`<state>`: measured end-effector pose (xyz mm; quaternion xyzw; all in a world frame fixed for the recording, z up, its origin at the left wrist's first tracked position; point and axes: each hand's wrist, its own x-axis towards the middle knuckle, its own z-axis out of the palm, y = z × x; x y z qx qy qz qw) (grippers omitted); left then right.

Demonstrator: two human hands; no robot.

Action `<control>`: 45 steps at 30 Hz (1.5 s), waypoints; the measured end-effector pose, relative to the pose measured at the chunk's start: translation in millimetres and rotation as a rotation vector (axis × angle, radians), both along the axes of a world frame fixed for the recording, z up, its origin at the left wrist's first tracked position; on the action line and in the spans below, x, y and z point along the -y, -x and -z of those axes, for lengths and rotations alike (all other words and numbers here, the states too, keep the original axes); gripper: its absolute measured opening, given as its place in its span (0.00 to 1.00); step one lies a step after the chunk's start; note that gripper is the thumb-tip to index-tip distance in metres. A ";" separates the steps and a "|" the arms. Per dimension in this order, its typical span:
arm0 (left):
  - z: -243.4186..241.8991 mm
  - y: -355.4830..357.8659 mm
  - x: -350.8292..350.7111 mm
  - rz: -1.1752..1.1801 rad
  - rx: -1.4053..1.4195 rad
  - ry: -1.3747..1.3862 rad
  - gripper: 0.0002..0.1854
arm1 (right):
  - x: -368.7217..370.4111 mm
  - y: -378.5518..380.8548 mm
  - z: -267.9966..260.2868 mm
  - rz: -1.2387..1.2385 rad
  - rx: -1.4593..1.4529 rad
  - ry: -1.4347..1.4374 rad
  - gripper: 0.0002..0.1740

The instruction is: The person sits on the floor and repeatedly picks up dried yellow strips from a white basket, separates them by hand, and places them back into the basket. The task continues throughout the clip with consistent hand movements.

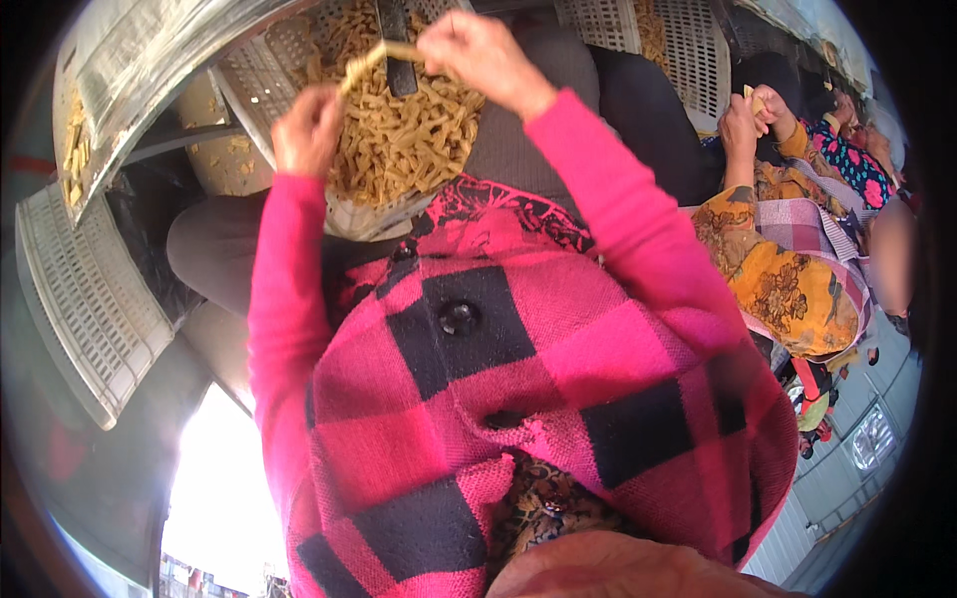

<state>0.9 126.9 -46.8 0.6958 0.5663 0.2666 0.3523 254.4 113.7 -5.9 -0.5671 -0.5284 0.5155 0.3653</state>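
Note:
A pale yellow strip (366, 66) of what looks like food stretches between my two hands, bent near its middle. My left hand (308, 131) pinches its lower end, and my right hand (486, 63) grips the other end a little higher up. Under the strip lies a heap of short tan pieces (404, 142), some seemingly knotted, in a white perforated plastic crate (250, 82) before my knees. A dark flat bar (402, 78) reaches down over the heap, just behind the strip. Blur hides the fingertips' exact grip.
At left, a plastic-covered surface (161, 56) carries loose strips (75, 153); a white slotted crate (97, 299) stands below it. Another perforated crate (691, 52) is at upper right. Close on my right, a co-worker's hands (751, 116) hold a similar piece, with more people beyond.

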 end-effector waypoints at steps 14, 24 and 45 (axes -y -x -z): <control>-14.1 42.3 56.8 -0.111 0.493 0.472 0.11 | 72.8 17.5 -19.6 -0.103 -0.681 0.324 0.06; -27.7 -14.7 67.2 -0.016 0.805 0.964 0.08 | 87.4 49.0 -14.3 0.022 -0.264 0.014 0.37; -44.2 -7.7 98.5 0.107 0.194 0.153 0.31 | 106.2 55.5 -5.2 -0.084 -0.005 -0.282 0.17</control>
